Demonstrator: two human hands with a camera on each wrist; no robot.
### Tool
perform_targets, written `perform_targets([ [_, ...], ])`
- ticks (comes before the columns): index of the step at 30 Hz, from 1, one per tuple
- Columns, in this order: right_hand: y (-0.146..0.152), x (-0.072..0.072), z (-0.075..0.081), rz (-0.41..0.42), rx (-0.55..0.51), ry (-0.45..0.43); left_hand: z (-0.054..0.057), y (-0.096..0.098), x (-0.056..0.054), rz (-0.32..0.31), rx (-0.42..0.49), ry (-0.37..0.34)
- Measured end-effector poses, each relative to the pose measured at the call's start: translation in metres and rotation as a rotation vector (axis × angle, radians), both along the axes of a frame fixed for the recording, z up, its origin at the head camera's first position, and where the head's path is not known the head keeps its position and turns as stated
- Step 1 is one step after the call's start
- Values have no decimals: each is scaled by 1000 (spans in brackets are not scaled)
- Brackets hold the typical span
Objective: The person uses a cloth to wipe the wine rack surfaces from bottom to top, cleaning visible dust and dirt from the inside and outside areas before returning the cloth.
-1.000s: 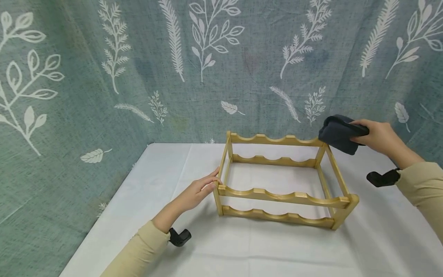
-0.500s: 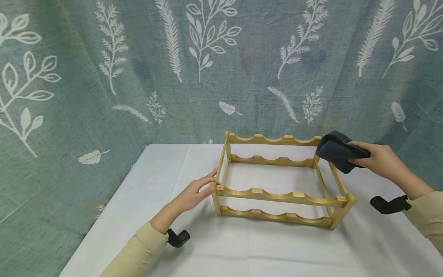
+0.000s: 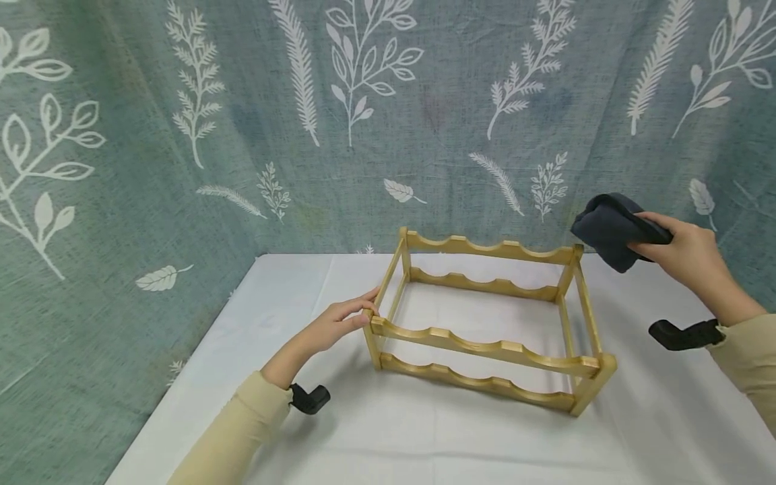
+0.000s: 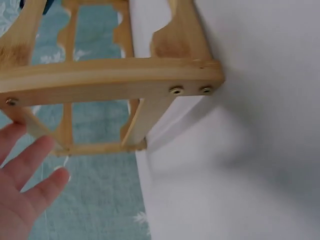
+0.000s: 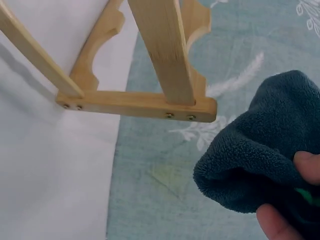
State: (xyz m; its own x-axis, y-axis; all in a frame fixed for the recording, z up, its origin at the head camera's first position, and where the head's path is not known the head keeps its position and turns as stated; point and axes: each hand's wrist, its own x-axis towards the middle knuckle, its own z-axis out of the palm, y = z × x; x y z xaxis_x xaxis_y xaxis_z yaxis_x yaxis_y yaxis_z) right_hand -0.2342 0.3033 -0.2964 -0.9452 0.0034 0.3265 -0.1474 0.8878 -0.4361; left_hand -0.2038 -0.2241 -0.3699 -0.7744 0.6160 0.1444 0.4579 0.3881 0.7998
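Head view: left hand [image 3: 336, 325], fingers extended, is resting on the left end of the wooden rack [image 3: 475, 347], seemingly steadying it on the counter [image 3: 388, 431], while the right hand [image 3: 688, 249] is holding, in a pinched grip, folded cloth [image 3: 612, 236] near the far-right corner.

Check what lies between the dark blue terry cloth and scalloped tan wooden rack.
No object: the right wrist view shows open space between cloth and rack, green leaf-print fabric behind.

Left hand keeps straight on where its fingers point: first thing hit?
The wooden rack, at its left end. The left hand appears to touch it there; exact contact depth is unclear.
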Motion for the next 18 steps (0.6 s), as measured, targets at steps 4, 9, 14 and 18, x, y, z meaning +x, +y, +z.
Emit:
perform_targets([
  [4, 2, -2, 2, 43, -1, -67, 9, -4, -15, -69, 7, -94],
  [9, 5, -9, 0, 124, 25, -207, 20, -10, -41, -123, -35, -250],
  [14, 1, -15, 7, 175, 88, -360, 29, -18, -64, -126, -103, -340],
  [18, -2, -22, 11, 179, 115, -438, 34, -20, -79, -104, -139, -367],
])
